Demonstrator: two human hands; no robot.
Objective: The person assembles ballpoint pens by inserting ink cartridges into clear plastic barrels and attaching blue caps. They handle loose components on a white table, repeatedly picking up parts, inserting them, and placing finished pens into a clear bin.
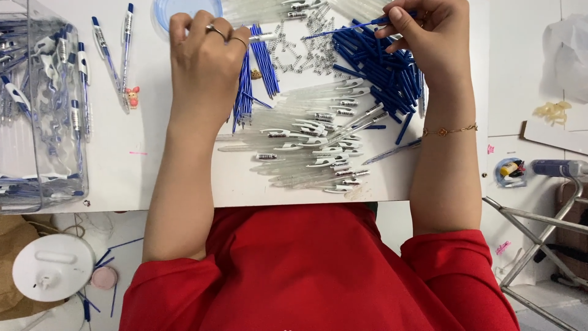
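Note:
My left hand point(205, 58) is closed around a clear pen barrel point(263, 37) whose tip pokes out to the right. A thin blue ink refill point(343, 29) is pinched in my right hand point(425, 37), pointing left toward that barrel's tip. Below and between my hands, the white table point(153, 171) carries a heap of clear pen barrels with white clips point(312, 138), a pile of blue refills point(380, 73), a smaller bundle of refills point(254, 73) and scattered small metal springs point(300, 52).
A clear plastic bin point(40, 110) of finished blue-and-white pens stands at the left; two loose pens point(113, 52) lie beside it. A blue lid point(184, 9) sits at the top. A white round object point(52, 266) lies on the floor, and a metal frame point(539, 239) stands at right.

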